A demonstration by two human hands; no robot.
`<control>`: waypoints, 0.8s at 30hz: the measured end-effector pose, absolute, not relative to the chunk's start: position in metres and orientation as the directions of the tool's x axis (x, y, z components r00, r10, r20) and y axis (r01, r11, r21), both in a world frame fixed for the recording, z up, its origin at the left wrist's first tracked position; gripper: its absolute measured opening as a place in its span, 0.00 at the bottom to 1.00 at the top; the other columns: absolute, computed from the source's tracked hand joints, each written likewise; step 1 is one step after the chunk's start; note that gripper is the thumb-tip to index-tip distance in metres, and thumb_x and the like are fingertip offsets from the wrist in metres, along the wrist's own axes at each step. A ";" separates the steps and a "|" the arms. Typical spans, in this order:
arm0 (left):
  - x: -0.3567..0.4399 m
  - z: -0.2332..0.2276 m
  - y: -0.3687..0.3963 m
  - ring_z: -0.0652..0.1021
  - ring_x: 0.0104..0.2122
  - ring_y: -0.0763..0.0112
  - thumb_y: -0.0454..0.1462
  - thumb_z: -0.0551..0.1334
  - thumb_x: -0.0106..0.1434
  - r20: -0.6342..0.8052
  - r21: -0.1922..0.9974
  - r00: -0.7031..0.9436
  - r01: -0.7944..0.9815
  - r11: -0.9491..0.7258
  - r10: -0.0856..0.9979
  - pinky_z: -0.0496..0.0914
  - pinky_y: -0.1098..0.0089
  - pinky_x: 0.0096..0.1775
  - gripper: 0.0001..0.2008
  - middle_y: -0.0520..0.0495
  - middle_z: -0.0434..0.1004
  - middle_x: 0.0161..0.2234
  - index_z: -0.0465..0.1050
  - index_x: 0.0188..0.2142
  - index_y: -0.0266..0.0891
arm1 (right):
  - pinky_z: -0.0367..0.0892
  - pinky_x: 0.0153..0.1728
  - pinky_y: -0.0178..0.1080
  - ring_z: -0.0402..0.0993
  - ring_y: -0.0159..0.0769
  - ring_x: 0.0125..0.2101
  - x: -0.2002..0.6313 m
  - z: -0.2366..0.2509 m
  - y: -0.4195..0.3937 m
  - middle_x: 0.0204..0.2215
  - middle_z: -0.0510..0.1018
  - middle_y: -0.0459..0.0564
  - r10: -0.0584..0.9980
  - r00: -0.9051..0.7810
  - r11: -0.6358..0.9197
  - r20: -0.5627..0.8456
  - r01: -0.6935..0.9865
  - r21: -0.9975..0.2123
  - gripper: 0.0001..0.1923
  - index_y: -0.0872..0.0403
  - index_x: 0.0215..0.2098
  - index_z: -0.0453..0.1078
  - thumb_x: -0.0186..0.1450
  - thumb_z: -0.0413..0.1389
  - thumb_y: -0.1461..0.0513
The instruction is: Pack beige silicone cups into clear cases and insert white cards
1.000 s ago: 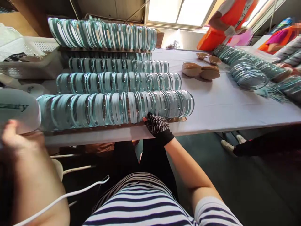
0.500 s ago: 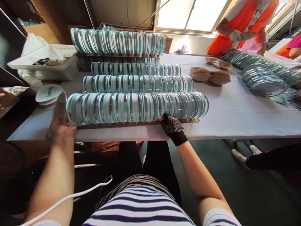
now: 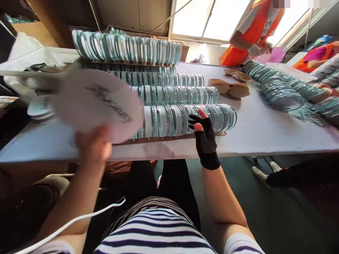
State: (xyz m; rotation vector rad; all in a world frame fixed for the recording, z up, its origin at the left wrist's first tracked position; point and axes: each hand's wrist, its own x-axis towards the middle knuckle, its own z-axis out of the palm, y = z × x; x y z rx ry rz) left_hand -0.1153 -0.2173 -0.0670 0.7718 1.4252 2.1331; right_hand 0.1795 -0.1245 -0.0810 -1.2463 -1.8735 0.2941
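Daylight from high windows falls on a long worktop (image 3: 265,130) covered in pale cloth, with other people in orange at the far right end.

Left hand (image 3: 92,148): bare, grip closed on the lower edge of a white printed disc (image 3: 97,104), held up off the worktop and tilted toward the camera. Disc is motion-blurred, so the lettering is unreadable. Judged thin, light and fairly stiff; edge hold with thumb and fingers looks adequate, though a flat card like this could flex or slip if pinched at one point only.

Right hand (image 3: 205,135): in a dotted black fingerless glove, fingers spread apart, resting against the near row of teal rings (image 3: 185,118). Nothing clamped.

Rings stand on edge, packed side by side in several rows behind one another; the far row sits raised. Likely rigid, smooth, and prone to toppling domino-fashion if one is pulled out sideways.

More white discs (image 3: 39,107) lie stacked at the left, just below a white basket (image 3: 34,67). Tan oval pads (image 3: 233,88) sit mid-worktop.

Near edge is just beside the front row; open cloth lies to the right of the rows.
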 end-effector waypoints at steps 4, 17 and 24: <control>-0.038 -0.084 -0.188 0.80 0.44 0.54 0.41 0.74 0.42 0.065 0.910 -0.419 -0.348 -0.227 0.906 0.75 0.56 0.48 0.22 0.48 0.83 0.35 0.79 0.39 0.44 | 0.65 0.56 0.48 0.65 0.43 0.59 0.138 -0.078 -0.150 0.63 0.64 0.59 0.779 -0.264 0.615 0.569 0.499 -0.611 0.31 0.50 0.68 0.51 0.70 0.46 0.50; -0.009 -0.126 -0.180 0.81 0.36 0.61 0.42 0.74 0.46 -0.006 0.877 -0.391 -0.444 -0.183 0.920 0.77 0.65 0.39 0.13 0.47 0.83 0.33 0.80 0.31 0.41 | 0.67 0.55 0.47 0.70 0.44 0.55 0.119 -0.113 -0.170 0.54 0.73 0.56 0.780 -0.249 0.584 0.574 0.616 -0.528 0.23 0.51 0.58 0.68 0.68 0.45 0.56; -0.018 -0.099 -0.155 0.78 0.48 0.57 0.42 0.76 0.42 0.044 0.820 -0.397 -0.509 -0.260 0.917 0.74 0.61 0.50 0.21 0.47 0.82 0.40 0.79 0.37 0.43 | 0.72 0.39 0.46 0.75 0.49 0.43 0.183 -0.087 -0.139 0.42 0.78 0.65 0.700 0.493 0.102 0.517 0.648 -0.755 0.26 0.60 0.50 0.69 0.67 0.45 0.49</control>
